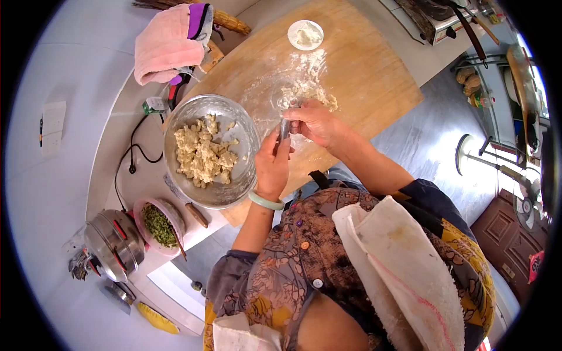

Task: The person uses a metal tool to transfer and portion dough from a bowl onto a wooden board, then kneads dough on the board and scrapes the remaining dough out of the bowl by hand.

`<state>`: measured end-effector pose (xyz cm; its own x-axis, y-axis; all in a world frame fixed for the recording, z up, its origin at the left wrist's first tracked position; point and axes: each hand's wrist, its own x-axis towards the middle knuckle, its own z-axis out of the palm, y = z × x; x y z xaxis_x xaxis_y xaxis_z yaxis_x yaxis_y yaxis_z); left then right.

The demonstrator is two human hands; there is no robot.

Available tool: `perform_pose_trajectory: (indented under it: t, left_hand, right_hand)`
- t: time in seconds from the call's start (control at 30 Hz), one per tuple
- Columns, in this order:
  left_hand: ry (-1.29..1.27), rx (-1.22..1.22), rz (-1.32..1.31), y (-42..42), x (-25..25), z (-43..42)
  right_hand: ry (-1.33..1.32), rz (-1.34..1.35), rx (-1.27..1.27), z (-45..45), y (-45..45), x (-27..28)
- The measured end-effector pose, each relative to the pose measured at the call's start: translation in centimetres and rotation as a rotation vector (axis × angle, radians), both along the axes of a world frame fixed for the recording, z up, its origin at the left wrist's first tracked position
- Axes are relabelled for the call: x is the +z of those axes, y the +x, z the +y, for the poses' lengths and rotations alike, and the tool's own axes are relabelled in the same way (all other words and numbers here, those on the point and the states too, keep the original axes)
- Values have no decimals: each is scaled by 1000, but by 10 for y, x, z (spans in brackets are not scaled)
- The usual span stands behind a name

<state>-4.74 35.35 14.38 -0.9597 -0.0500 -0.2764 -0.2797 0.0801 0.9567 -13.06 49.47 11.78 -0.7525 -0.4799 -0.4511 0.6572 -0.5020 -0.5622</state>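
Observation:
My left hand [273,162], with a pale green bangle at its wrist, is closed around the lower part of a narrow grey tool [285,130]. The fingers of my right hand [313,121] pinch the tool's upper part. Just beyond my hands, crumbly dough [307,92] and loose flour lie on the wooden board [363,70]. A large metal bowl [249,131] stands left of my hands, with lumps of dough [202,151] inside. The small white bowl [305,35] at the board's far side holds flour.
Lower left are a pink bowl [140,205] of chopped greens, a lidded metal pot [111,240] and a knife with a wooden handle [196,215]. A pink cloth [167,44] hangs upper left. A stove [436,23] stands upper right. A black cable [134,145] runs behind the metal bowl.

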Motion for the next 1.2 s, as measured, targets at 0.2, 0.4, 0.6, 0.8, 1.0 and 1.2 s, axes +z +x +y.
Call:
perform_pose_trajectory:
  t: [0.2,0.4,0.6,0.8,1.0,1.2]
  left_hand:
    - [-16,-4,25,1,-5,1]
    - [342,94,-165,4,-7,8]
    - [398,112,-186,5,-8,10]
    - [301,68,-173,8,-7,12]
    - [153,14,-97,9,-4,9]
    - [226,47,-136,9,-2,10]
  right_hand:
    - [99,21,29,-2,-1,-3]
    - [169,113,-78,1,1,-1]
    - [42,71,-159,9,1,-6]
    - [175,78,-92,17,-2,-9]
    - [204,93,-90,18,-4,-3]
    - [119,93,-72,20,-4,4]
